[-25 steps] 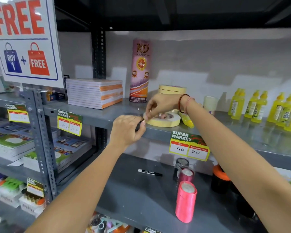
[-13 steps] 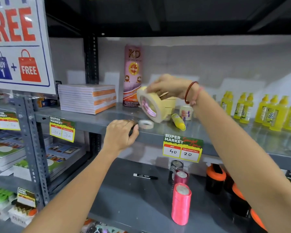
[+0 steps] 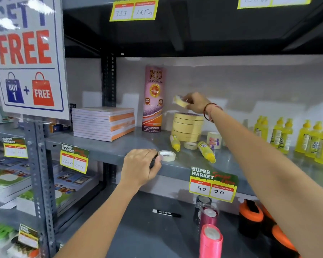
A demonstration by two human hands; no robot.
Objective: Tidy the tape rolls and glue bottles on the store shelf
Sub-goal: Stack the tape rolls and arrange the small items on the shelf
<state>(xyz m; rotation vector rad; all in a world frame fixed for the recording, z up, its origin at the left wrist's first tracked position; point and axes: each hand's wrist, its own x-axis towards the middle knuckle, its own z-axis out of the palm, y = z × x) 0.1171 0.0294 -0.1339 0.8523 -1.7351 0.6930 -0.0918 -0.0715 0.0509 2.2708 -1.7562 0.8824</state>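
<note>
Masking tape roll (image 3: 179, 101), pale and blurred in my right hand (image 3: 195, 103), hangs tilted just above the stack of masking tape rolls (image 3: 188, 127) near the back of the grey shelf (image 3: 119, 148). My fingers are pinched shut on its rim, wrist bent down, arm stretched long across the shelf. It looks light and stiff, a paper ring best taken by the outer edge or through the core. My left hand (image 3: 140, 167) rests at the shelf's front edge, fingers curled around something dark I cannot make out, fingertips touching a small white tape roll (image 3: 166, 155) lying flat there. Behind it two yellow glue bottles (image 3: 206, 151) lie toppled on either side of another small roll (image 3: 190, 145); smooth plastic, probably a little slippery, so I would grip them round the body. More bottles (image 3: 282, 136) stand upright toward the shelf's right end.
</note>
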